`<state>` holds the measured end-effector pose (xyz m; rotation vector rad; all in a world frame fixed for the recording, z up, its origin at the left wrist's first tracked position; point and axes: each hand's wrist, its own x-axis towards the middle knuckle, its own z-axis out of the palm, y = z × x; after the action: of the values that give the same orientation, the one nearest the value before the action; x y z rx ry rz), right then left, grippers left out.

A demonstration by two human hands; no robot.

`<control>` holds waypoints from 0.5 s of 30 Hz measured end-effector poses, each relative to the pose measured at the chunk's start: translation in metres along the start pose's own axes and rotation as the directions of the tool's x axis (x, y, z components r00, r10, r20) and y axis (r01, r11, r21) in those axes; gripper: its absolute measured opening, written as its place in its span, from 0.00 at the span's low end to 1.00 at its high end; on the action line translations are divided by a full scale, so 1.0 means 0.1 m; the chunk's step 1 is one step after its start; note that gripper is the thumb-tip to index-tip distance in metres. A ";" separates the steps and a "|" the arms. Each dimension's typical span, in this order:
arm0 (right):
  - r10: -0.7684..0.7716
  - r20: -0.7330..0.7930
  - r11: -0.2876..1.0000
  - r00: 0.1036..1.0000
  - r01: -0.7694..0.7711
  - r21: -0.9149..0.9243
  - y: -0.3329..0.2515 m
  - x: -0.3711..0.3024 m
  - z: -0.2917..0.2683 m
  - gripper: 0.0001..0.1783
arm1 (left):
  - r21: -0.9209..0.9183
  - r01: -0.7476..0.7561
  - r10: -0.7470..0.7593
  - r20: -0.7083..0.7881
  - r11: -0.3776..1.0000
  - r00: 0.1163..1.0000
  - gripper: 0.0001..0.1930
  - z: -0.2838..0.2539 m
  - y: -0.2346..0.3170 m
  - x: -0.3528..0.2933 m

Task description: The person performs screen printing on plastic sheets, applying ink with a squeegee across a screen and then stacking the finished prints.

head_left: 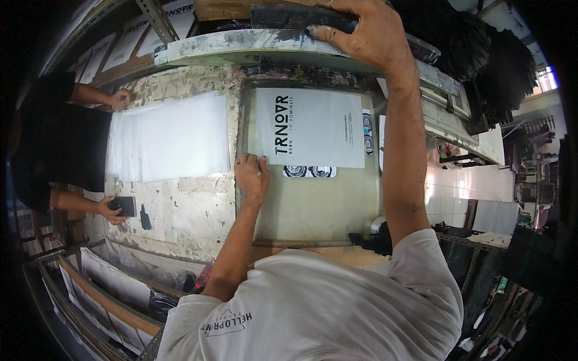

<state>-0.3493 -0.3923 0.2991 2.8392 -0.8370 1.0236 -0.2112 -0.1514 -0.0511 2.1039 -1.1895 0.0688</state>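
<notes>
A white sheet with bold black print (313, 127) lies flat on the framed pale board (319, 207) in front of me. My left hand (251, 175) is at the sheet's near left corner, fingers bent and closed at its edge. Round badge-like prints on white pieces (309, 171) show from under the sheet's near and right edges. At the far side, my right hand (370, 39) is closed over a long black bar (289, 18), thumb on its near face. That bar lies along an ink-stained pale beam (232, 49). The fingertips behind the bar are hidden.
A stack of translucent white sheets (171, 138) lies on the stained table (186, 210) to the left. Across it stands another person, one hand at the stack, the other on a dark phone-like object (123, 206). Framed panels (96, 301) fill racks near left. Black cloths (494, 66) hang far right.
</notes>
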 end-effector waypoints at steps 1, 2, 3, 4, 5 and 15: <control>0.008 -0.011 1.000 1.000 -0.008 -0.004 0.00 0.02 0.00 0.29 | -0.069 0.062 -0.061 0.019 0.996 0.998 0.09 0.01 0.02 0.02; 0.018 -0.022 1.000 1.000 -0.018 -0.008 0.00 0.03 -0.01 0.29 | -0.123 0.111 -0.108 0.029 0.986 0.994 0.08 0.01 0.06 0.03; 0.027 -0.031 1.000 0.999 -0.028 -0.009 -0.01 0.03 -0.01 0.29 | -0.174 0.159 -0.155 0.038 0.972 0.987 0.08 0.01 0.09 0.04; 0.026 -0.031 1.000 0.999 -0.026 -0.007 -0.02 0.04 -0.01 0.29 | -0.231 0.202 -0.199 0.036 0.952 0.979 0.08 -0.01 0.12 0.05; 0.023 -0.034 1.000 0.999 -0.023 -0.004 -0.03 0.05 -0.02 0.28 | -0.286 0.239 -0.241 0.031 0.928 0.970 0.08 -0.03 0.14 0.08; 0.014 0.010 1.000 1.000 -0.014 -0.008 0.10 0.07 0.02 0.28 | -0.489 0.382 -0.448 -0.018 0.784 0.894 0.10 -0.51 -0.49 0.25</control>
<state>-0.3485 -0.4043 0.2995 2.8382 -0.8606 1.0063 -0.1443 -0.1235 -0.0309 1.8312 -0.5565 -0.2603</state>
